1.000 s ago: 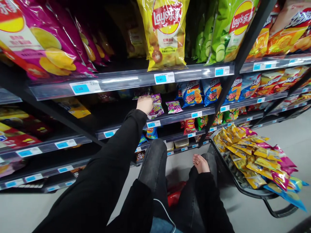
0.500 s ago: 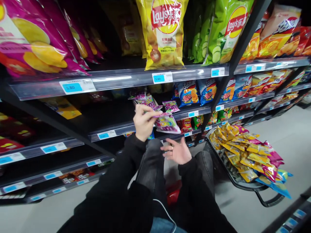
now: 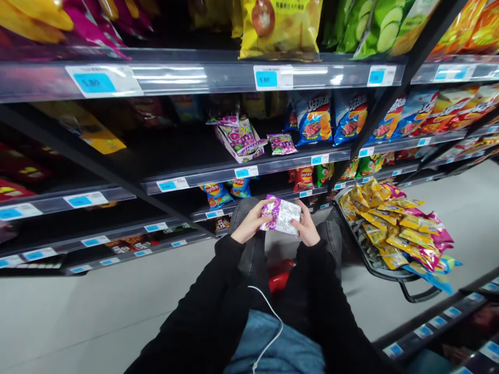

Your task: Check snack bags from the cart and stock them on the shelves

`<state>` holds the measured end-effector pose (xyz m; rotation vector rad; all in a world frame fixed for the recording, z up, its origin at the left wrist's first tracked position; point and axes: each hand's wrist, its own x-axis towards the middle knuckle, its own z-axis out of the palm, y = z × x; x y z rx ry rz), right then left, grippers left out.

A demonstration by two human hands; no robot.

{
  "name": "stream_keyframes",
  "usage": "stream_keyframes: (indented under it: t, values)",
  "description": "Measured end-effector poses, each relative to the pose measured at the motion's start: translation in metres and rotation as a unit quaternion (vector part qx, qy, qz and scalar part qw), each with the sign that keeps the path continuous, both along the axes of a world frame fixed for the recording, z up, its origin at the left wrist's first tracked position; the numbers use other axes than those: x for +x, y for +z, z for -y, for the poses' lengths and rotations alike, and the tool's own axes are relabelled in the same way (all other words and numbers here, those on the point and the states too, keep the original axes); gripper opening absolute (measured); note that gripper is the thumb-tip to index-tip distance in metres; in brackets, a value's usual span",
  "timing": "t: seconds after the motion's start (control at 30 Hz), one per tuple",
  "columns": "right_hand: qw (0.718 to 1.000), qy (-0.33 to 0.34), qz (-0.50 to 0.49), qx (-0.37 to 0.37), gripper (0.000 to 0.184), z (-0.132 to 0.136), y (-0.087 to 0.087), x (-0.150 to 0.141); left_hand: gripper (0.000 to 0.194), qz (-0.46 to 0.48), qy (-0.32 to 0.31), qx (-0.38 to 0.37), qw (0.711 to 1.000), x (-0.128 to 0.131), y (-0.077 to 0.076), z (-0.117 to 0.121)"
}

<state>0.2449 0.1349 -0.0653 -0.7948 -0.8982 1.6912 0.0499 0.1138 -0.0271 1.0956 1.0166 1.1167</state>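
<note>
Above my knees, a small purple and white candy bag [image 3: 281, 215] is held between both hands, its printed silvery back facing up. My left hand [image 3: 251, 222] grips its left end, and my right hand [image 3: 306, 226] pinches the right end with the thumb on top. On the shelf beyond stands an open display box [image 3: 239, 140] of similar purple bags. One more purple bag [image 3: 281, 144] lies just right of that box, close to blue chip bags [image 3: 314, 118].
To my right, a black basket [image 3: 366, 267] is heaped with yellow, pink and blue snack bags [image 3: 393, 223]. Shelf edges with price tags [image 3: 246, 171] run across in front. A yellow chip bag [image 3: 279, 28] sits on the upper shelf. A white cable [image 3: 268, 306] hangs over my lap.
My left hand has brought the candy bag down and toward me from near the shelf. My right hand, open before, has closed on its other end. The view has tilted lower.
</note>
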Motion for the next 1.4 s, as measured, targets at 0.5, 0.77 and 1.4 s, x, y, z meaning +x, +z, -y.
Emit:
stream_keyframes:
  t: [0.5, 0.77, 1.4]
  values:
    - [0.982, -0.071, 0.172, -0.011, 0.074, -0.009, -0.046, 0.027, 0.037, -0.173, 0.026, 0.023, 0.984, 0.01, -0.054, -0.015]
    - [0.977, -0.17, 0.124, -0.037, 0.056, -0.006, -0.05, 0.01, 0.035, -0.196, 0.057, 0.022, 0.979, 0.008, -0.052, -0.017]
    - [0.961, -0.118, 0.24, 0.074, 0.028, -0.001, -0.034, 0.014, 0.03, -0.124, 0.104, -0.031, 0.986, 0.008, -0.048, -0.015]
